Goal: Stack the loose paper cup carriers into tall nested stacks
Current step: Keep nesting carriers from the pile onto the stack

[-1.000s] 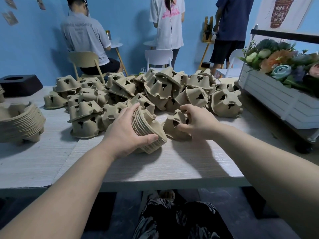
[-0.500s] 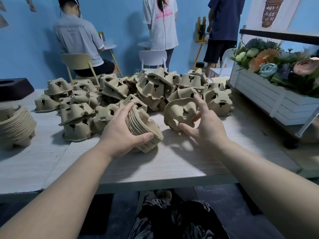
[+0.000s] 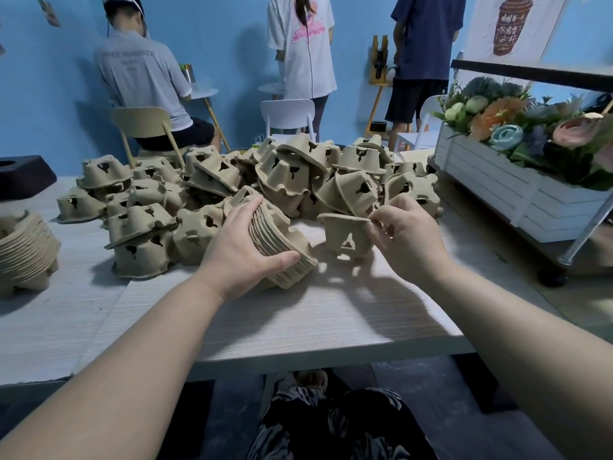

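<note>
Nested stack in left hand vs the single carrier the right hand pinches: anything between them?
Nothing. In the head view only bare table and shadow separate the nested stack, gripped by the left hand, from the single carrier pinched by the right hand.

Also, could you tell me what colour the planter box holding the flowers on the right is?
The planter box is white, seen clearly in the head view.
</note>
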`<state>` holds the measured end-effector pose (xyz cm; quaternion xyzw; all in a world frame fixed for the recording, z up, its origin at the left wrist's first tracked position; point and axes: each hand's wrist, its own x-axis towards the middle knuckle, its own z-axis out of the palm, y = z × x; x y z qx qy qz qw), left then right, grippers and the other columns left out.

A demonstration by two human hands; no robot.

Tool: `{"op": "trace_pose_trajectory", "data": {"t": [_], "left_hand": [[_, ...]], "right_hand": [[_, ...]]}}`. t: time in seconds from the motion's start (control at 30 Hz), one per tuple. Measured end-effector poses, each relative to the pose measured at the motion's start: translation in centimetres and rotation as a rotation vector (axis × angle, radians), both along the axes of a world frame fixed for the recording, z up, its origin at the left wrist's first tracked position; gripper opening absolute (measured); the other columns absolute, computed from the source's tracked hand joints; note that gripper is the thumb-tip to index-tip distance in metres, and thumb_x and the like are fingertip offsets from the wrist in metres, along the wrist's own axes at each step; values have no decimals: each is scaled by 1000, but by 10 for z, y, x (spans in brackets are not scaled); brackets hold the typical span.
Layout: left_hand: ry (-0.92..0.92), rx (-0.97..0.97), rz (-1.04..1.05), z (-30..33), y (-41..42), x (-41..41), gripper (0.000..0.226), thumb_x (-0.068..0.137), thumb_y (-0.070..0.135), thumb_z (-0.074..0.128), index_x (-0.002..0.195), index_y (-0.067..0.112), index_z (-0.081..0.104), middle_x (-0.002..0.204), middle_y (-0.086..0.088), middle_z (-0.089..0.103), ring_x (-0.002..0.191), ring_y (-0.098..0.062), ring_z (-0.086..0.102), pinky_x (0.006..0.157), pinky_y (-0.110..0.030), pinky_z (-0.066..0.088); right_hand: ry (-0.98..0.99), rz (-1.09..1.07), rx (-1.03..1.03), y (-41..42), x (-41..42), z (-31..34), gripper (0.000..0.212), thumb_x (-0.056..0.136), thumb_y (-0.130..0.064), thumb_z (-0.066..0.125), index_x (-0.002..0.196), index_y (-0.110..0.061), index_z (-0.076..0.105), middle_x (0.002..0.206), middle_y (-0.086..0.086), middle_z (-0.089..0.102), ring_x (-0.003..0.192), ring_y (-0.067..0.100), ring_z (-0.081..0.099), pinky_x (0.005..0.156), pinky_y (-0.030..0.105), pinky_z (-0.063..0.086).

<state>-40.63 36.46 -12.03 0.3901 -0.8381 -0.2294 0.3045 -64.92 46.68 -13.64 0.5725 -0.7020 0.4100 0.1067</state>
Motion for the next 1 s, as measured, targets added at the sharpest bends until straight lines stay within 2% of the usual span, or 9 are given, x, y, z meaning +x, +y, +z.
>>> {"op": "trace_pose_trajectory", "data": {"t": [0.13, 0.23, 0.37, 0.47, 0.6, 0.73, 0.83, 0.93, 1.0], "left_hand": [[0, -8, 3, -1, -1, 0, 109, 62, 46, 86, 152, 22, 30, 150, 6, 37, 137, -10, 34, 115, -30, 27], [-2, 6, 1, -1, -2, 0, 110, 61, 47, 89, 151, 22, 31, 149, 4, 38, 137, -12, 35, 115, -32, 28], [3, 20, -5, 0, -1, 1, 112, 59, 52, 87, 151, 22, 31, 147, 5, 40, 135, -12, 37, 116, -35, 29], [14, 14, -4, 0, 0, 1, 113, 58, 53, 86, 151, 22, 31, 147, 4, 40, 135, -11, 36, 115, -33, 29], [22, 10, -7, 0, 0, 1, 109, 61, 46, 88, 150, 22, 31, 147, 4, 40, 135, -11, 36, 113, -28, 28], [37, 40, -4, 0, 1, 3, 123, 45, 71, 70, 151, 24, 30, 148, 6, 39, 135, -9, 36, 114, -32, 29], [55, 46, -1, -1, -1, 5, 124, 43, 73, 66, 151, 26, 28, 150, 8, 36, 137, -8, 34, 114, -29, 27], [63, 31, -26, -1, -1, 3, 122, 43, 70, 69, 150, 28, 30, 149, 8, 38, 134, -4, 34, 112, -24, 25], [63, 26, -43, -2, -3, 0, 119, 47, 65, 77, 150, 29, 31, 147, 9, 39, 129, 0, 34, 109, -19, 24]], "right_hand": [[-24, -22, -137, 0, 6, 4, 5, 86, -12, 66, 83, -8, 65, 80, -1, 52, 68, 13, 42, 62, 19, 28], [-49, 13, -136, -4, 18, 5, 4, 86, -8, 64, 83, -8, 61, 78, 0, 54, 68, 16, 47, 63, 18, 31], [-33, 112, -89, -12, 39, -1, 6, 81, -8, 67, 80, -9, 62, 76, 5, 62, 66, 21, 54, 64, 34, 47], [23, 212, -38, -12, 49, -7, 5, 80, -11, 70, 81, -13, 65, 73, 1, 64, 61, 13, 55, 63, 34, 49], [41, 349, 28, -12, 51, -13, 12, 86, -20, 61, 94, -15, 68, 80, 0, 67, 68, 17, 62, 65, 40, 54], [71, 414, 85, -11, 52, -10, 21, 88, -22, 55, 99, -13, 70, 85, -1, 69, 73, 15, 61, 67, 36, 52], [64, 479, 161, -11, 56, -7, 24, 88, -29, 54, 99, -17, 71, 88, -3, 69, 77, 13, 60, 70, 30, 49], [76, 386, 148, -15, 45, -1, 36, 87, -45, 52, 103, -18, 70, 98, -1, 69, 88, 14, 59, 77, 30, 47], [67, 242, 87, -23, 30, 6, 35, 88, -40, 59, 110, -14, 68, 107, 3, 66, 97, 18, 57, 85, 30, 44]]}}
